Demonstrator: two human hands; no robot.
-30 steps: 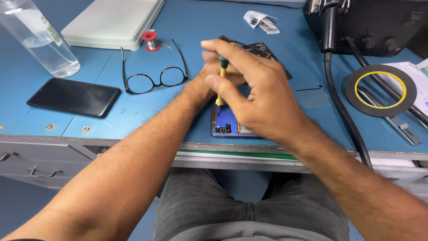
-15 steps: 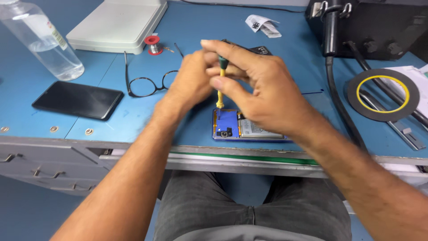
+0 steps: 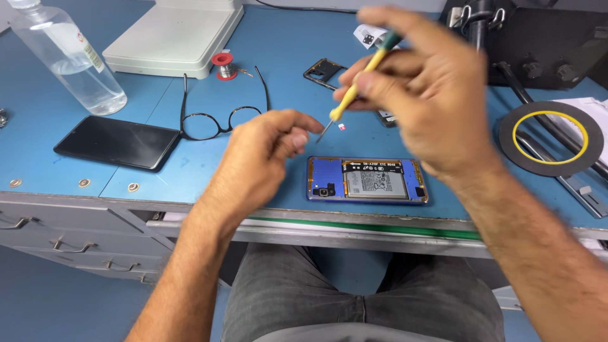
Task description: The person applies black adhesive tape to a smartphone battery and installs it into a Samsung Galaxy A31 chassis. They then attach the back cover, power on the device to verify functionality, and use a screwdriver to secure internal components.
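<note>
A clear plastic bottle (image 3: pixel 66 60) stands at the far left of the blue tabletop (image 3: pixel 278 76), with a white flat device (image 3: pixel 174 35) beside it. Nearer the edge lies a black phone screen (image 3: pixel 118 142), face up. A pair of black spectacles (image 3: pixel 218 107) rests just right of it, a small red spool (image 3: pixel 222 64) behind them. The left hand (image 3: pixel 259 158) hovers above the tabletop, fingers curled, thumb and forefinger pinched near the screwdriver tip; whether it holds anything cannot be told. An opened blue phone (image 3: pixel 367 180), battery exposed, lies near the front edge, below both hands. The right hand (image 3: pixel 424 88) grips a yellow-handled screwdriver (image 3: pixel 354 95), tip slanted down toward the left hand. A roll of black tape (image 3: pixel 550 138) lies far right.
</note>
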